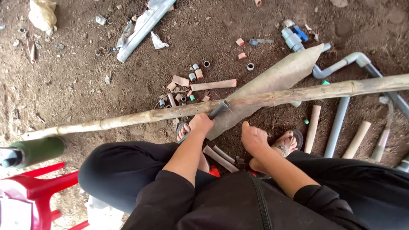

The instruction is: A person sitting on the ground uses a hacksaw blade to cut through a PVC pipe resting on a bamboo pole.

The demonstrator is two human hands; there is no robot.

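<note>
Your left hand (201, 123) is clenched around the handle of a dark tool (217, 110), whose tip rests against the long bamboo pole (128, 119) that runs across the view from lower left to upper right. The tool meets the pole near its middle, just in front of your knees. Your right hand (253, 138) is closed into a loose fist with the thumb up, just beside the lower edge of a tan sheet (277, 79) lying under the pole; you cannot tell whether it grips the sheet's edge or only rests there. You sit with both sandalled feet on the dirt floor (76, 85). Short cut pipe pieces (213, 85) and small rings are scattered beyond the pole. Grey plastic pipes (338, 123) with elbow fittings lie to the right, near two tan tubes. A red plastic stool (38, 187) stands at your left, and a green cylinder (38, 150) lies just above it.
</note>
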